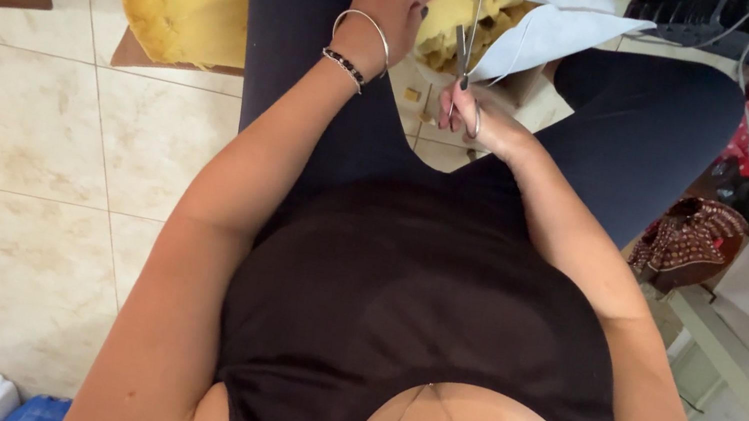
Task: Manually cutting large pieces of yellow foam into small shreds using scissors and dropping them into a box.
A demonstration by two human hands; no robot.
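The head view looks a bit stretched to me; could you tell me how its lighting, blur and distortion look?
Head view: soft, even light with faint glare on the floor tiles; wide-angle stretch toward the edges; left hand, right hand and scissors are fairly sharp at the top edge, where the foam pieces are cut off.

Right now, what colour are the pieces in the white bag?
Pale yellow pieces, foam-like, in the white bag; the head view shows them, by the left hand.
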